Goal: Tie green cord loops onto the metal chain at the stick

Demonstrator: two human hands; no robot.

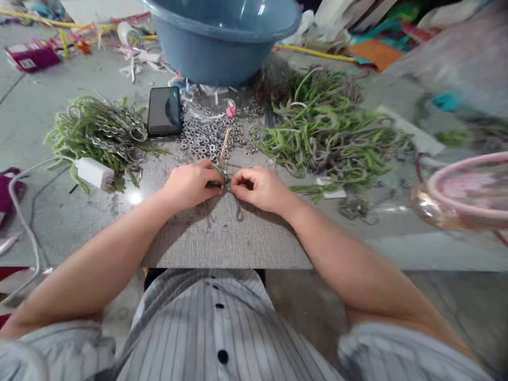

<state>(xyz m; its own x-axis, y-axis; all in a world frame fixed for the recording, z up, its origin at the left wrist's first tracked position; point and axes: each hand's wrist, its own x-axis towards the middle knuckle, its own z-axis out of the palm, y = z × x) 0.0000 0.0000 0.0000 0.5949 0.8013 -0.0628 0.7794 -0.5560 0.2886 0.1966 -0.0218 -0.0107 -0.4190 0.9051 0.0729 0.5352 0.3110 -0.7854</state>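
My left hand point(192, 183) is closed near the front edge of the table, its fingertips pinched on a thin green-grey cord point(217, 170). Close beside it, my right hand point(266, 191) also pinches the cord, with thumb and forefinger together. A small grey loop point(239, 211) of cord hangs below the fingertips. The exact join between the hands is too small to make out. Just beyond them, a slim wooden stick point(225, 144) points away from me. Many small metal rings point(202, 135) lie scattered behind it.
A green-and-grey cord pile point(329, 127) lies to the right. On the left are cords with metal chains point(107, 127), a white charger block point(93, 173) and a black phone point(164, 111). A blue basin point(222, 53) stands behind. A pink-rimmed object point(468, 190) sits far right.
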